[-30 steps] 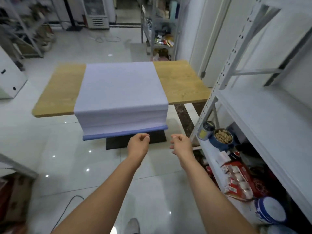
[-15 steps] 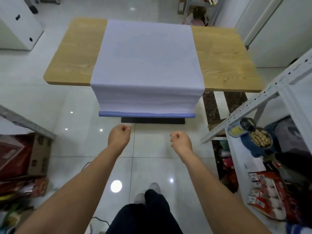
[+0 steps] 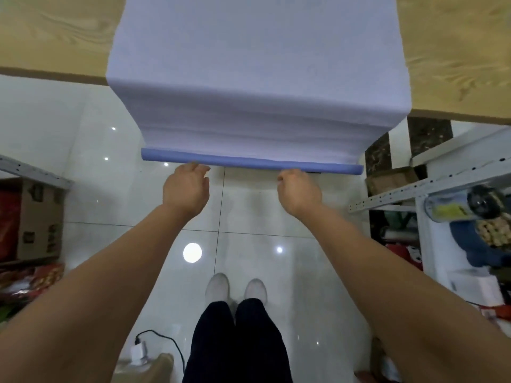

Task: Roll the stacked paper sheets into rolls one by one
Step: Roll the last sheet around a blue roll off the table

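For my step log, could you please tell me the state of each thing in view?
paper stack, draped over the table edge, hanging.
blue roll, rolled up at the hanging end.
left hand, at the roll, grip unclear.
right hand, at the roll, grip unclear.
jar, lying on its side.

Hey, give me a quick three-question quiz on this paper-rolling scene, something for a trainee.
1. True or false: the paper stack lies wholly on the wooden table.
2. The blue roll sits: A) along the stack's hanging lower edge; B) atop the stack; C) behind the table.
3. Which hand is nearer the metal shelf?
Key: 1 false, the stack drapes over the table's near edge. 2 A. 3 the right hand; the left hand is at the roll's other half.
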